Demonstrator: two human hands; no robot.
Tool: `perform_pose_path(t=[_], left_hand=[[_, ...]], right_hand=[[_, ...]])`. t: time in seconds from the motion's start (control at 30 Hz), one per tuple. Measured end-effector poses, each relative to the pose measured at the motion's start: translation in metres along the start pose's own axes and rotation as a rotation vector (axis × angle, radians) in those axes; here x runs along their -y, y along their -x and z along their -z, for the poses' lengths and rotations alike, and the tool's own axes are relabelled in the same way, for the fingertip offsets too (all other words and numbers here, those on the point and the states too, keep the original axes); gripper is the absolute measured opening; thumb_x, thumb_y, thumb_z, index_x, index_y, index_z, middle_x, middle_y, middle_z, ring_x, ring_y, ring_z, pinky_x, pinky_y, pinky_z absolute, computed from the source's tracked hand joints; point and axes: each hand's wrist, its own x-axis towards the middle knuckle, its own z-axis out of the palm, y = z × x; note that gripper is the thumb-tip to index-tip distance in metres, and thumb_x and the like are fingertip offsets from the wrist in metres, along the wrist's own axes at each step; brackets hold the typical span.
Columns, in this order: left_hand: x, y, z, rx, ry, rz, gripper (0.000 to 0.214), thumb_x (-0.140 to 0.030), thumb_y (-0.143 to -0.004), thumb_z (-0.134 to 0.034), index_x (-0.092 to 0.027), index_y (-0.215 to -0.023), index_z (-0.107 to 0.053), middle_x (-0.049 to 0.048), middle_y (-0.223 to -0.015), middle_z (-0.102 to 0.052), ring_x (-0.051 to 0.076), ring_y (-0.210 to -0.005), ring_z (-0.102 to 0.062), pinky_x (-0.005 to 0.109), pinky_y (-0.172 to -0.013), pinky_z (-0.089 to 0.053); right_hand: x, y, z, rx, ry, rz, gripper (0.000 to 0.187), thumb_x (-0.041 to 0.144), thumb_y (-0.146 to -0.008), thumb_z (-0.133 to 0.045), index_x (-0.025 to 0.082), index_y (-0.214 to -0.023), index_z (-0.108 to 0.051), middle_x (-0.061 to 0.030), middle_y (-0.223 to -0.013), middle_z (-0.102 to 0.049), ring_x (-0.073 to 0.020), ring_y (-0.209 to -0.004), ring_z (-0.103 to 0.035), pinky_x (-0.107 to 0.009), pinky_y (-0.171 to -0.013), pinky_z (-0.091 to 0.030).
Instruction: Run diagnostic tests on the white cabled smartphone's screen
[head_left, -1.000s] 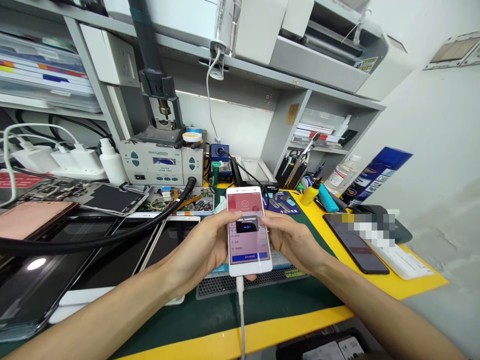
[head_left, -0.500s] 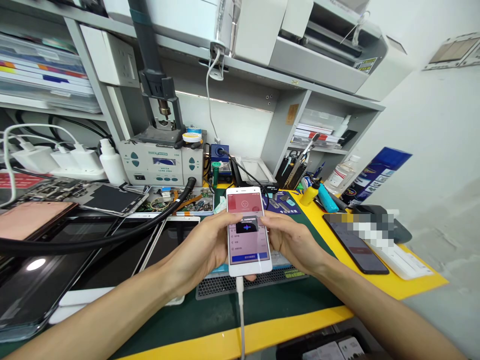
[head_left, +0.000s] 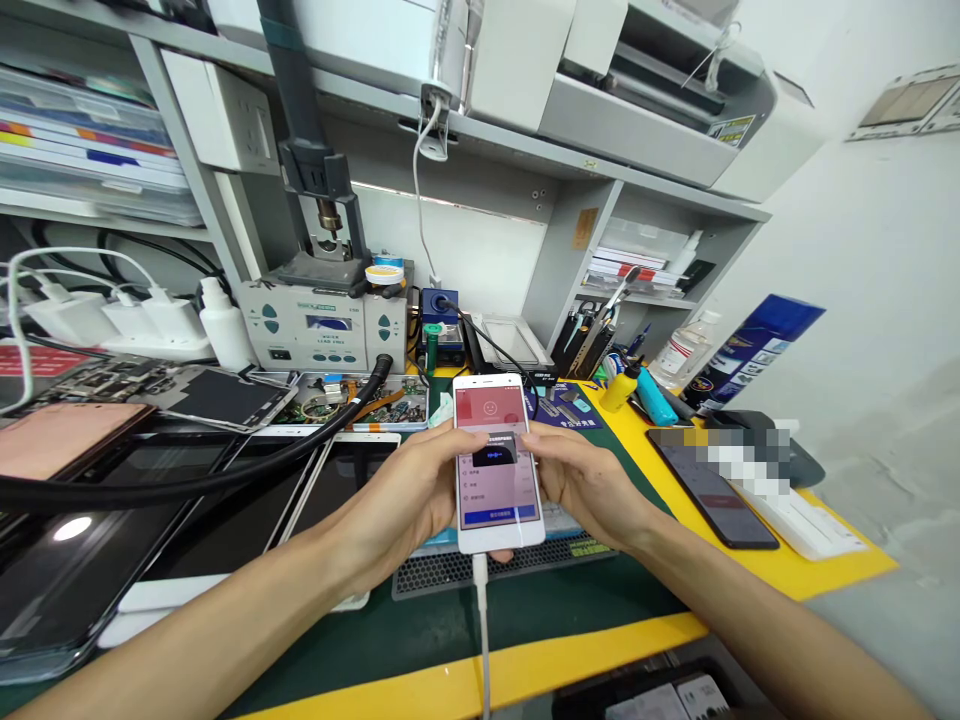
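I hold a white smartphone [head_left: 496, 490] upright over the green mat [head_left: 555, 610], its lit screen showing a red and white page with a dark pop-up. My left hand [head_left: 401, 500] wraps its left edge, thumb lying across the screen's upper part. My right hand [head_left: 589, 485] grips the right edge, thumb also resting near the pop-up. A white cable [head_left: 482, 640] plugs into the phone's bottom and runs down toward me.
A rework station [head_left: 322, 325] with a thick black hose [head_left: 187, 480] stands behind. Dark phone screens [head_left: 90, 560] lie at left. A tray of parts [head_left: 360, 400], a black phone [head_left: 712, 490], tools [head_left: 600, 340], bottles [head_left: 682, 350] and a shelf with a printer [head_left: 660, 90] surround the spot.
Hands and phone stay almost still. The dark pop-up's waveform on the screen has shifted slightly.
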Motion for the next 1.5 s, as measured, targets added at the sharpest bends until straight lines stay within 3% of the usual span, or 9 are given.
perform_pose_path(t=[1.17, 1.5], left_hand=[[0.0012, -0.0013, -0.0004, -0.022, 0.043, 0.008, 0.039, -0.027, -0.092, -0.052, -0.009, -0.126, -0.056, 0.0216, -0.119, -0.064, 0.036, -0.096, -0.064, 0.053, -0.063, -0.058], [0.0013, -0.0028, 0.0026, -0.015, 0.104, 0.018, 0.041, -0.019, -0.089, -0.047, -0.014, -0.129, -0.053, 0.0182, -0.118, -0.066, 0.039, -0.101, -0.064, 0.056, -0.065, -0.057]], right_hand=[[-0.0014, -0.0017, 0.0005, -0.019, -0.009, -0.002, 0.033, 0.03, -0.095, -0.049, 0.018, -0.121, -0.066, -0.008, -0.096, -0.072, -0.0163, -0.061, -0.062, -0.028, -0.052, -0.043], [-0.0021, -0.0017, -0.0015, -0.076, 0.03, -0.044, 0.035, 0.034, -0.09, -0.056, 0.017, -0.119, -0.066, -0.0064, -0.078, -0.07, -0.0155, -0.062, -0.059, -0.035, -0.072, -0.051]])
